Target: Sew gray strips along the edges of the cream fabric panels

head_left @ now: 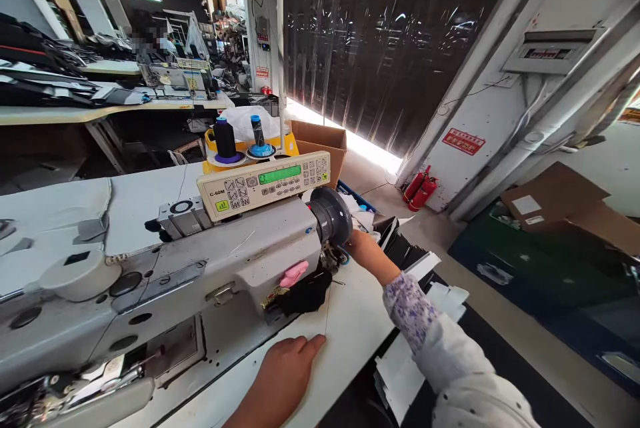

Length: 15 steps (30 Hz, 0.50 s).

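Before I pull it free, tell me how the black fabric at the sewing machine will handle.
The black fabric is likely floppy and light: it slumps in soft folds on the white table. It may snag, since one end seems tucked beneath the sewing machine head, though the needle area is partly hidden.

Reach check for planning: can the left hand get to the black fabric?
Likely yes: the left hand sits on the white table close to the black fabric, with only a thin thread between them.

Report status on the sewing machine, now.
Right hand at the handwheel. Left hand flat on the white table. Black fabric bunched under the machine head.
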Available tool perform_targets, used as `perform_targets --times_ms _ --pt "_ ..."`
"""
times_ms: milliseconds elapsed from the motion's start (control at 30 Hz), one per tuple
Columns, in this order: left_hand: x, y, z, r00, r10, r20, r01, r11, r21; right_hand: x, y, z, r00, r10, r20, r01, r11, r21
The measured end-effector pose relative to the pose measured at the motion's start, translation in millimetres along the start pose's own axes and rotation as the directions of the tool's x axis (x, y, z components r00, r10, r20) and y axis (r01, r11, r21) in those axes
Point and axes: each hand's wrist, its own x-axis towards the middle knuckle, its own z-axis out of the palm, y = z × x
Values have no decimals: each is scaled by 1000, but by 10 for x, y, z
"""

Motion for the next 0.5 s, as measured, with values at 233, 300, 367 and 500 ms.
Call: perform_targets --times_ms 233,300,367,500 --pt "8 -6 0 1000 -8 21 8 1000 7 75 4 -10 999 -31 -10 32 998 62" --pt "8 -11 13 1000 -9 18 9 1000 -2 35 22 -12 999 -37 -24 39 996 74" --pt "10 -17 25 1000 1 15 -1 1000 -6 -2 33 17 999 -44 -23 46 995 87" --pt "13 -23 23 1000 4 9 -4 1000 7 59 34 80 998 -49 -31 52 994 98"
